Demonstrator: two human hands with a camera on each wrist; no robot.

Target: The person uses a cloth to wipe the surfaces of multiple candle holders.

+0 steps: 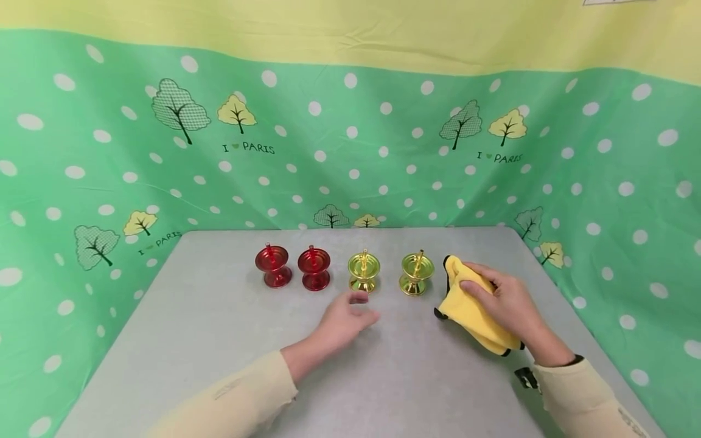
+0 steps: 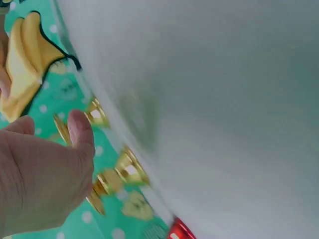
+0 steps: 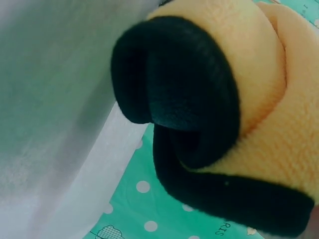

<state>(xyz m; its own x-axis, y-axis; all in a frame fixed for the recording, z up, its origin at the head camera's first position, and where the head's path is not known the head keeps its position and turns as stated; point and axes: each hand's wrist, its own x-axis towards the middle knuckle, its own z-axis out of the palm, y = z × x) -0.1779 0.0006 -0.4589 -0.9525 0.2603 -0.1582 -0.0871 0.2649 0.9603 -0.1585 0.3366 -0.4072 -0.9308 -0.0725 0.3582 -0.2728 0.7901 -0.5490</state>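
My right hand (image 1: 506,301) grips a folded yellow cloth (image 1: 473,310) with black edging, thumb on top, at the right of the table. The cloth's fluffy folds and dark border fill much of the right wrist view, hiding most of that hand. My left hand (image 1: 342,319) holds nothing; its fingers are loosely bent, thumb apart, just in front of a shiny gold footed dish (image 1: 364,267) with an upright central stem. A second gold footed dish (image 1: 417,267) stands between that one and the cloth. In the left wrist view the thumb overlaps the gold dishes.
Two red footed dishes (image 1: 272,260) of the same shape stand in the row's left part. The grey table (image 1: 219,365) meets a green dotted curtain (image 1: 350,152) at the back and sides. A black strap end (image 1: 527,378) hangs by the right sleeve.
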